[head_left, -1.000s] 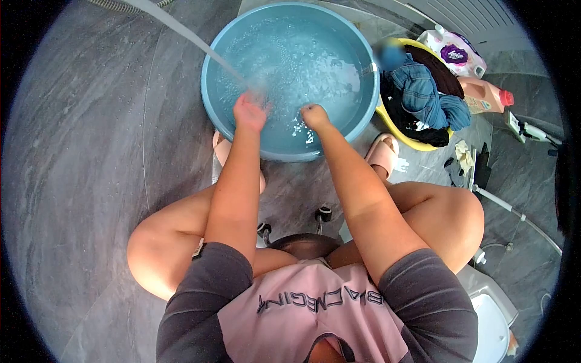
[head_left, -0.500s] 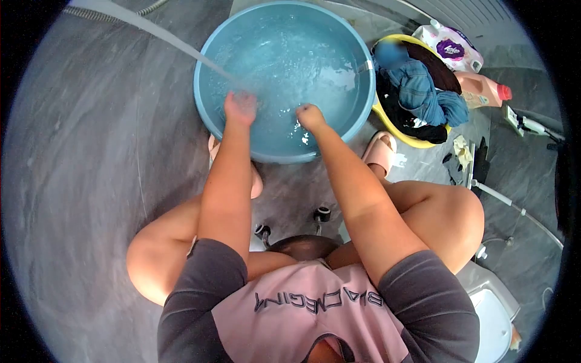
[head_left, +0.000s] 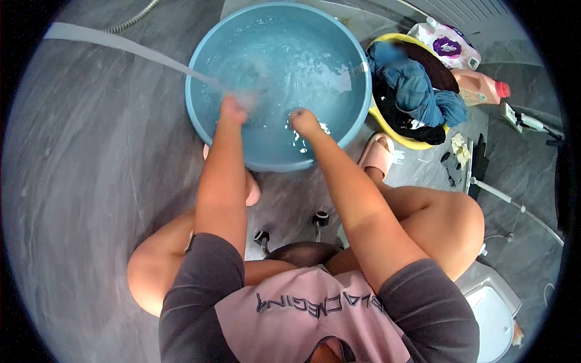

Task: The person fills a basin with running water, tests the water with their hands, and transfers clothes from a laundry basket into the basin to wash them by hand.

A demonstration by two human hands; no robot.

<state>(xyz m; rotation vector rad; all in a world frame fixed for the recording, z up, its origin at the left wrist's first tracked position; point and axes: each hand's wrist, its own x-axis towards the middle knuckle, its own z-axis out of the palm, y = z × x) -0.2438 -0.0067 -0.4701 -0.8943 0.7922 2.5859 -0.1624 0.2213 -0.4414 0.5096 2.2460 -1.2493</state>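
Note:
A large round blue basin [head_left: 195, 115] holds water [head_left: 284, 78]. Inside it, by the near left wall, my left hand [head_left: 235, 110] is in the spray where a stream of water [head_left: 130, 45] lands. Its fingers are smeared by motion and splashing. My right hand [head_left: 305, 123] is a short way to the right, low over the water's surface, its fingers curled in. Nothing can be seen in that hand. White glints or foam lie on the water around it.
To the basin's right stands a yellow tub [head_left: 402, 140] with blue denim [head_left: 414, 91] and dark clothes. Behind it are a white-and-purple package [head_left: 446, 46] and a pink bottle [head_left: 478, 86] with a red cap. A metal hose [head_left: 133, 22] lies upper left. My pink slippers [head_left: 376, 152] flank the basin's near side.
My left hand has shifted slightly left and its fingers have become more blurred. My right hand has moved slightly left and down, still curled. The view has shifted a little.

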